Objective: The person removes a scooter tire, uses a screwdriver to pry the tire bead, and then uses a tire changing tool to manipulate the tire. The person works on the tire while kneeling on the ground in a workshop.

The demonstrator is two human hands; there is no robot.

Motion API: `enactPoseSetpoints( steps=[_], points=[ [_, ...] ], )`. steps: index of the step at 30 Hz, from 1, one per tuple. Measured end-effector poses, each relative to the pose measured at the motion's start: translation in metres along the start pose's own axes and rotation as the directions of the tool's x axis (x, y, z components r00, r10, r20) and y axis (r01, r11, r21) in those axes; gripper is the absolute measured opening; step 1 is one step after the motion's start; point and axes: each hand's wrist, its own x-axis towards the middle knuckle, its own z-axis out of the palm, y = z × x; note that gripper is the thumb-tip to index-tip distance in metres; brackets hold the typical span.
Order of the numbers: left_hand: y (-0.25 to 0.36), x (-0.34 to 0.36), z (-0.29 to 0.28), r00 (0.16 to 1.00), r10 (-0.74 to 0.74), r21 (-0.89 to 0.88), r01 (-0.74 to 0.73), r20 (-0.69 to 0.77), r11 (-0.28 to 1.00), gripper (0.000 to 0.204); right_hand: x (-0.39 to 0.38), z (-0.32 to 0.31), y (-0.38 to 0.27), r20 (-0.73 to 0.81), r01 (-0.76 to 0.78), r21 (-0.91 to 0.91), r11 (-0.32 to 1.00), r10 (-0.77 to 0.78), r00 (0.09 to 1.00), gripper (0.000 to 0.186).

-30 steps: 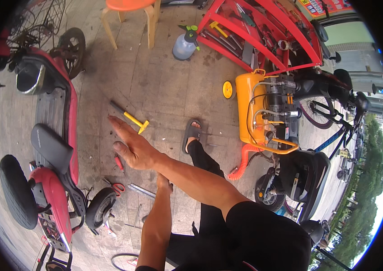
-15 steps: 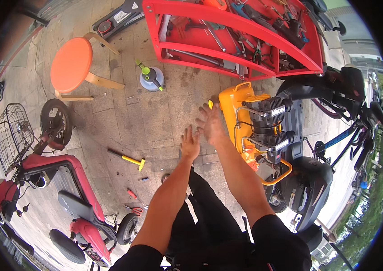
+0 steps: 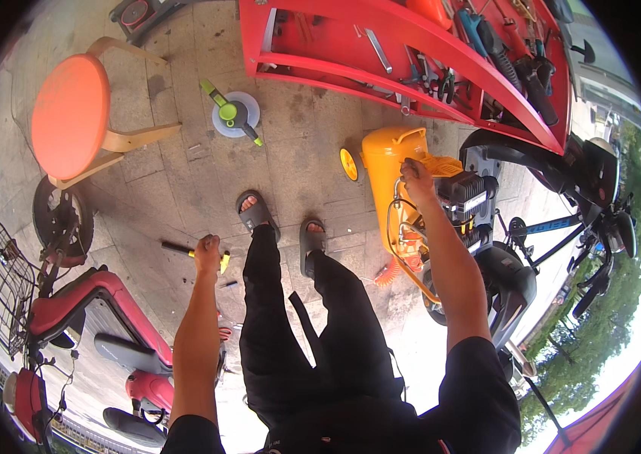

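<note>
Hammer point(image 3: 178, 247) is lying on the floor point(image 3: 290, 155), left hand point(image 3: 207, 253) overlapping its middle in view and curling loosely closed. Yellow air compressor point(image 3: 383, 163) is standing behind the right hand point(image 3: 417, 179); fingers are bending in front of its tank, can't tell if gripping or touching. Versus half a second ago, hands are sitting wide apart instead of spreading side by side. Left hand is hiding part of the hammer; red tool rack point(image 3: 313, 65) is running off the top edge.

L hand point(image 3: 207, 253) curled | R hand point(image 3: 418, 183) curled, further fwd | arms point(image 3: 458, 265) extd, apart
</note>
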Motion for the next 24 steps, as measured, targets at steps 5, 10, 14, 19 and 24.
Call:
enactPoseSetpoints(
  steps=[5,10,14,19,24],
  points=[
    [0.008,0.005,0.046,0.997,-0.06,-0.235,0.067,0.039,0.97,0.039,0.039,-0.011,-0.039,0.061,0.076,-0.044,0.996,-0.074,0.995,0.039],
    [0.008,-0.032,0.148,0.986,-0.122,-0.391,0.158,0.116,0.907,0.036,0.062,0.01,-0.064,0.266,0.114,-0.228,0.967,-0.051,0.963,0.035],
    [0.015,-0.058,0.215,0.948,-0.202,-0.555,0.309,0.246,0.773,0.036,0.07,0.038,-0.046,0.437,0.1,-0.344,0.934,0.065,0.897,0.035],
    [0.009,-0.064,0.253,0.902,-0.29,-0.71,0.431,0.319,0.557,0.039,0.065,0.064,-0.014,0.529,0.134,-0.549,0.825,0.219,0.82,0.035],
    [-0.019,-0.051,0.232,0.892,-0.347,-0.808,0.423,0.29,0.411,0.041,0.041,0.093,-0.013,0.56,0.17,-0.649,0.742,0.314,0.767,0.035]
  ],
)
